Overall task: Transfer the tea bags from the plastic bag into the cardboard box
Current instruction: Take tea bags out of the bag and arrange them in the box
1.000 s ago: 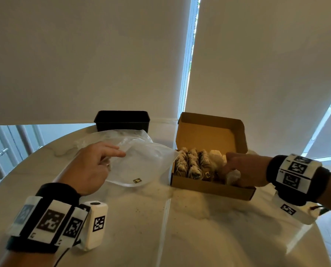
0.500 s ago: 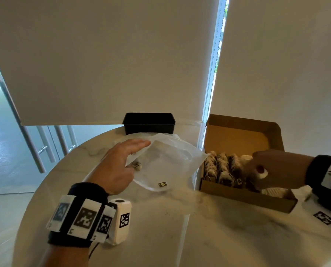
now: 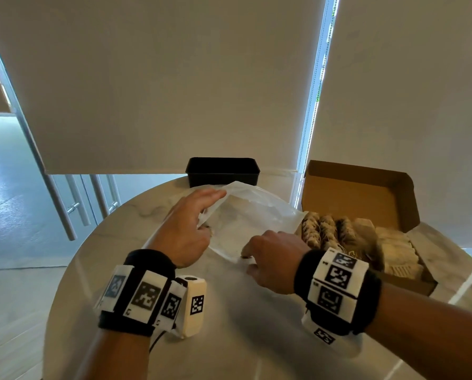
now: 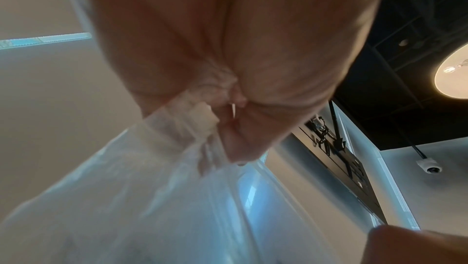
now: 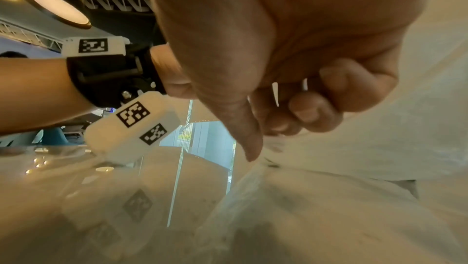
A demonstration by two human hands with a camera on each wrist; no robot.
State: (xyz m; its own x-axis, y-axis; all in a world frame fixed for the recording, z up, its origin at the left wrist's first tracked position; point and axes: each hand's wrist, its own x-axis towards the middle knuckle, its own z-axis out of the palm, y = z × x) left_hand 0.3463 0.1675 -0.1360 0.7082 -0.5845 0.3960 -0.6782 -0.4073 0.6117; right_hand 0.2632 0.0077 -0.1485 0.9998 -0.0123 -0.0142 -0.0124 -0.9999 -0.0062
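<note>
Fingers of the left hand pinch the plastic bag mouth while the right hand curls at its near edge, likely spreading it beside the cardboard box holding tea bags.

A round, pale marble-patterned worktop carried everything. At its far edge stood a black rectangular plastic container. Just near of that lay a clear, crumpled plastic bag, its right corner reaching the open brown cardboard box on the far right. The box sat flat with its lid tilted up behind, rows of tea bags packed inside.
</note>
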